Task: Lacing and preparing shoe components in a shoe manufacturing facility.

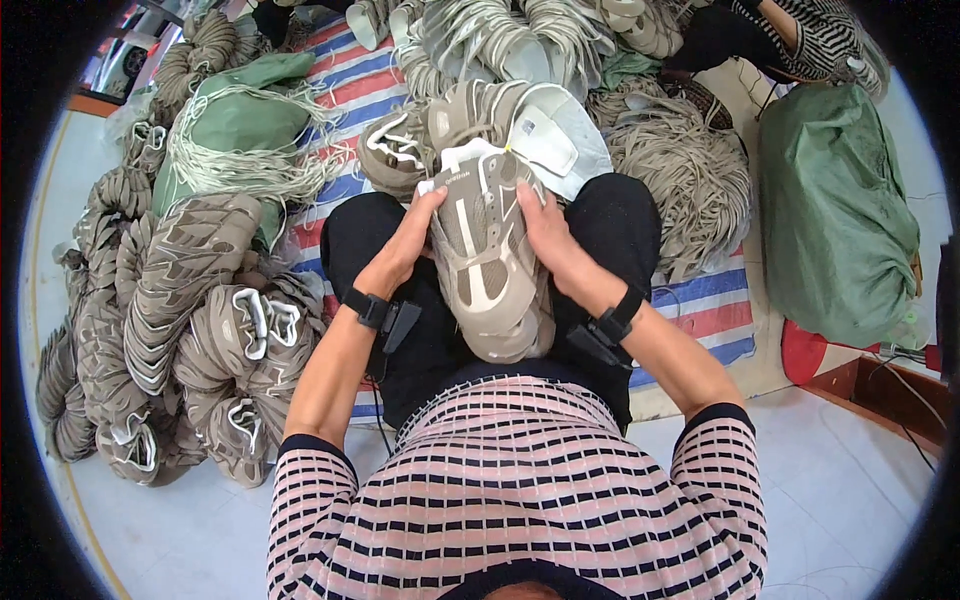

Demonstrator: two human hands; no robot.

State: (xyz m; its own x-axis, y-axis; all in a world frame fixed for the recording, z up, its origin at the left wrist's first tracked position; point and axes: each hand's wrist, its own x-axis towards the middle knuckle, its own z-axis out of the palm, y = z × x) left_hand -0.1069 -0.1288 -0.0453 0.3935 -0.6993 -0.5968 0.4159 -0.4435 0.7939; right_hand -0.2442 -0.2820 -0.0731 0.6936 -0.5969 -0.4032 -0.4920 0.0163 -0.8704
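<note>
Above my lap I hold a beige-grey sneaker upper [485, 235], its toe end toward me and its white-lined collar away from me. My left hand [408, 238] grips its left side, thumb on top near the collar. On the opposite side my right hand [553, 235] presses its thumb against the eyelet edge, fingers underneath hidden. Another upper partly shows beneath the held one. Just beyond lie further grey uppers [395, 150] and a whitish curved lining piece [555, 135].
Bundled uppers [190, 290] pile up at left. Pale laces [240, 155] drape over a green sack [250, 110]. A heap of beige laces [685, 180] lies right of my knee on a striped sheet [700, 310]. Another green sack [840, 215] stands far right; a striped-sleeved person [810, 40] sits beyond.
</note>
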